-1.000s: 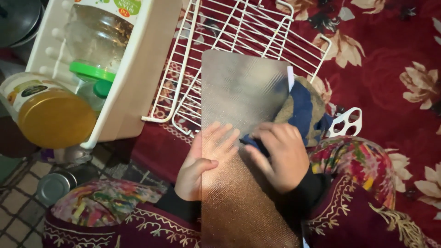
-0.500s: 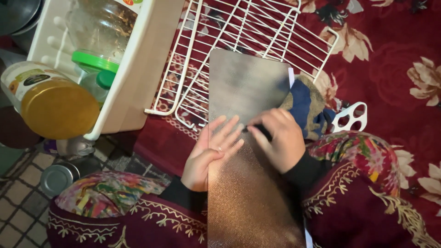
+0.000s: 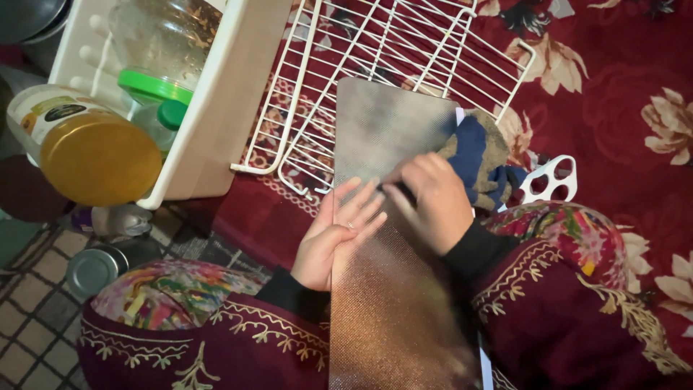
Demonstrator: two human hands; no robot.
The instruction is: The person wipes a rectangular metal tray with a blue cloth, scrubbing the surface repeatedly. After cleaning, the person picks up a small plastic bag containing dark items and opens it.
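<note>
At the frame's centre, the left hand (image 3: 339,235) lies flat, fingers spread, under a frosted clear panel (image 3: 393,238). The right hand (image 3: 433,202) grips a blue-brown cloth (image 3: 476,155), pressing it onto the panel, above white wire racks (image 3: 375,50).

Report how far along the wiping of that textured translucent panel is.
Done: cannot be told; the textured translucent plastic panel shows no clear clean or dirty zones. In hand: the left hand lies flat behind the panel's left edge, and the right hand presses a blue and brown cloth at its right edge. Left: the white wire racks lie untouched on the red floral carpet.
</note>
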